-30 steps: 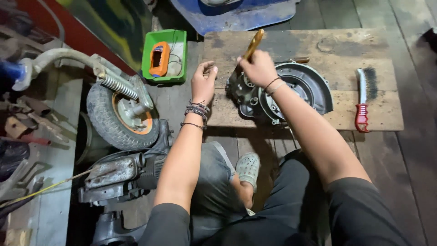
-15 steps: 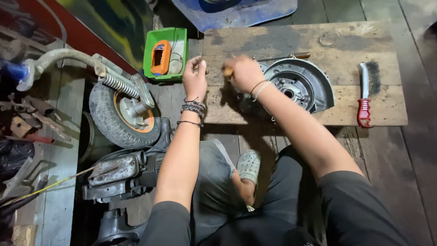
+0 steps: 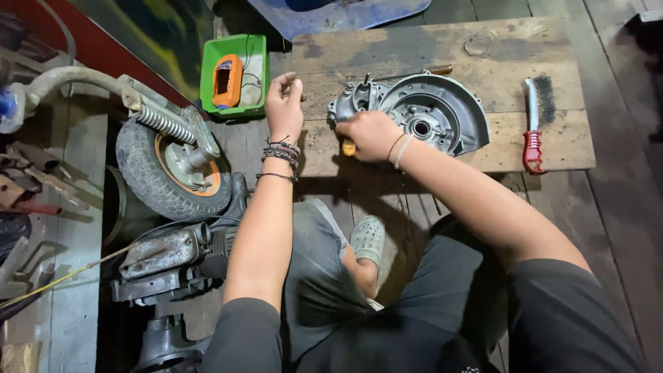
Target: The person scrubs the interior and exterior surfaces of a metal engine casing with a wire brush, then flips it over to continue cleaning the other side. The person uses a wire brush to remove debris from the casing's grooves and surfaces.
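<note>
Two hands over a worn wooden board (image 3: 497, 48) on the floor, seen from above. The right hand (image 3: 369, 135) is closed in a fist around a tool with an orange-yellow handle (image 3: 349, 147) — only the butt of the handle pokes out below the fist, so I can't tell what kind of tip it has. That fist sits right against the near-left edge of a grey metal engine cover (image 3: 431, 110), a round casting with a hub hole in the middle and a lumpier housing at its left end. The cover lies flat on the board, roughly in the middle of it.

The left hand (image 3: 283, 103) hovers at the board's left edge, fingers curled in, with thumb and fingertips pinched together on something too small to make out. Bead bracelets are on that wrist.

Off to the right on the board lies a wire brush with a red handle (image 3: 532, 141), well apart from the cover. Just left of the board is a green plastic tray (image 3: 257, 72) with an orange meter (image 3: 226, 79) in it. Further left — a small wheel with an orange rim (image 3: 169, 169) and a coil spring, plus a greasy engine block (image 3: 173, 252) by the person's left knee.
</note>
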